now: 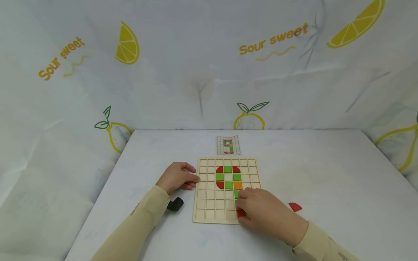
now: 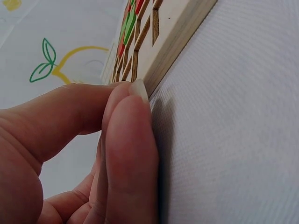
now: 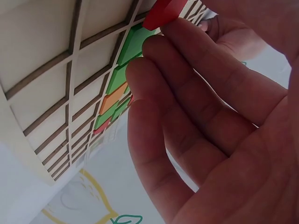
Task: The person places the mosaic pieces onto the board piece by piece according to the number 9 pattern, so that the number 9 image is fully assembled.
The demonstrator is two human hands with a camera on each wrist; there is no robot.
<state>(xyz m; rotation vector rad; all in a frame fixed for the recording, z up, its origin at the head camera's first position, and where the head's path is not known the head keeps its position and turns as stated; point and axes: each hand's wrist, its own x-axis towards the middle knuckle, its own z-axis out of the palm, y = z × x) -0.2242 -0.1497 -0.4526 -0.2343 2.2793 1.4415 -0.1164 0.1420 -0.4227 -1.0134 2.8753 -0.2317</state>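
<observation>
A wooden grid board [image 1: 210, 204] lies flat, with red, green and orange pieces set in a ring and a column below it. My left hand [image 1: 177, 177] rests at the board's left edge, and its thumb [image 2: 131, 140] and index fingertip touch that edge. Over the lower right part of the board, my right hand [image 1: 261, 210] pinches a red piece [image 3: 166, 13] near the bottom row. The fingers hide part of this piece and its exact shape. In the right wrist view, green pieces [image 3: 135, 44] and an orange piece [image 3: 112, 98] sit in the grid beside the fingers.
A pattern card [image 1: 228, 145] with a coloured grid figure lies behind the board. One loose red quarter-circle piece [image 1: 295, 207] is on the white table [image 1: 326, 163] to the right of the right hand. A black object [image 1: 175, 204] is at the left wrist.
</observation>
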